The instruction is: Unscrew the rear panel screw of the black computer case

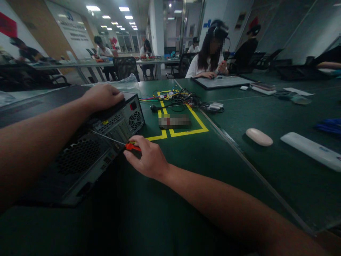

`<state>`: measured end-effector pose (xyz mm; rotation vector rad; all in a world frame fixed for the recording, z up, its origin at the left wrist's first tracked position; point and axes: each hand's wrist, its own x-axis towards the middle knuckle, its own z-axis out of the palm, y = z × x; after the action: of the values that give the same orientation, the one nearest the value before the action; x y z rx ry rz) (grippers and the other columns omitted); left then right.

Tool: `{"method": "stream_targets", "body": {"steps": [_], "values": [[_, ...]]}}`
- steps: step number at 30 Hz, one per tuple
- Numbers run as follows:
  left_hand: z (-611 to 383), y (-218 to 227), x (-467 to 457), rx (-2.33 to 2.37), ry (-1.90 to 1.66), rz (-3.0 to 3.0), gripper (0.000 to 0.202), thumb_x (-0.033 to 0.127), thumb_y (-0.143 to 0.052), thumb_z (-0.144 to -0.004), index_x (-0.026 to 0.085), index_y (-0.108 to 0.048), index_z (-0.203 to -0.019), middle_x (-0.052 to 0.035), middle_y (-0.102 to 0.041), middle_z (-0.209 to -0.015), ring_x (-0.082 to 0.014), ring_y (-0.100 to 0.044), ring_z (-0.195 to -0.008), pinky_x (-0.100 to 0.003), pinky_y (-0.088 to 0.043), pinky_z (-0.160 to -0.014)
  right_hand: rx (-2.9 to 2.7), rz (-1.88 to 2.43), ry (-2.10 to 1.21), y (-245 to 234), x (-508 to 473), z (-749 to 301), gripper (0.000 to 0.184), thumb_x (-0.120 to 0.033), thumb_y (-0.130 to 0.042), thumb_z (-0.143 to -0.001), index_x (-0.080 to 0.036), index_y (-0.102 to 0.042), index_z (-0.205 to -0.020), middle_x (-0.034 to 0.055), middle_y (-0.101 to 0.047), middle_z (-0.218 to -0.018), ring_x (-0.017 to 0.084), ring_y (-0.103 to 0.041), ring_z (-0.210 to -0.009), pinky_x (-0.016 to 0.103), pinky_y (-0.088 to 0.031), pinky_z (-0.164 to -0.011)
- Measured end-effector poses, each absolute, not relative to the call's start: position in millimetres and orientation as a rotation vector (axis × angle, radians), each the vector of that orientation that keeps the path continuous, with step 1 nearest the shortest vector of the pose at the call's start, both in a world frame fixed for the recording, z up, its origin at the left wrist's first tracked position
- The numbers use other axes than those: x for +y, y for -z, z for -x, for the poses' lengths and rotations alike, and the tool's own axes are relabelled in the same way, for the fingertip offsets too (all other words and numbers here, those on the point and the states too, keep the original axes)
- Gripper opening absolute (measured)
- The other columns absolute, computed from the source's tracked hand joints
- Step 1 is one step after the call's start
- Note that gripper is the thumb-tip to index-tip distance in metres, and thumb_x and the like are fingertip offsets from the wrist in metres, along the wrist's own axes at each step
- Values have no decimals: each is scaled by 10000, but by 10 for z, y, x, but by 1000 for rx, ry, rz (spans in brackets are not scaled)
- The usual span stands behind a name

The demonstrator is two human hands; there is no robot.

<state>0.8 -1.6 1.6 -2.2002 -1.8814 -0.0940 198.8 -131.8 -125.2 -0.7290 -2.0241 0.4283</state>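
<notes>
A black computer tower case (21, 106) lies at the left of the green table, its metal back panel with ports, slots and vent grilles facing me. My left hand (103, 96) rests on top of the case near its back edge, holding nothing, fingers slightly bent. Between the fingers and thumb of my right hand (147, 156) is the orange-red handle of a screwdriver (132, 146). Its long thin shaft slants up and left to the back panel by the slot covers. Whether the tip touches a screw is too small to tell.
Behind the case's right end lie tangled cables (186, 96) and yellow tape markings (189, 133) with a blurred object inside. Farther right are a pale oval mouse-like object (259, 137) and a long white device (311, 149). A co-worker (210, 53) sits across the table.
</notes>
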Motion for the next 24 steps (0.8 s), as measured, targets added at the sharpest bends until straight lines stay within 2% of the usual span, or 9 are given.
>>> {"method": "stream_targets", "body": {"steps": [5, 13, 24], "values": [[-20, -18, -28, -1873, 93, 2182, 640, 535, -254, -851, 110, -698, -1026, -165, -656, -899, -276, -584, -822, -385, -417, -691, -2055, 735, -372, 1277, -1306, -1982, 230, -352, -442, -906, -187, -486, -1061, 30, -627, -989, 132, -608, -907, 247, -465, -799], [-48, -29, -57, -1912, 90, 2168, 615, 538, -270, -840, 136, -700, -1019, -140, -653, -877, -263, -583, -818, -376, -417, -699, -2060, 747, -384, 1277, -1306, -1984, 227, -358, -446, -910, -194, -480, -1063, 26, -623, -987, 134, -609, -903, 256, -469, -793], [-26, -21, -39, -1885, 111, 2193, 624, 530, -276, -838, 111, -706, -1009, -171, -655, -878, -276, -582, -798, -386, -413, -686, -2047, 751, -399, 1272, -1310, -1985, 222, -352, -450, -908, -190, -486, -1055, 21, -627, -975, 133, -612, -893, 252, -471, -786]]}}
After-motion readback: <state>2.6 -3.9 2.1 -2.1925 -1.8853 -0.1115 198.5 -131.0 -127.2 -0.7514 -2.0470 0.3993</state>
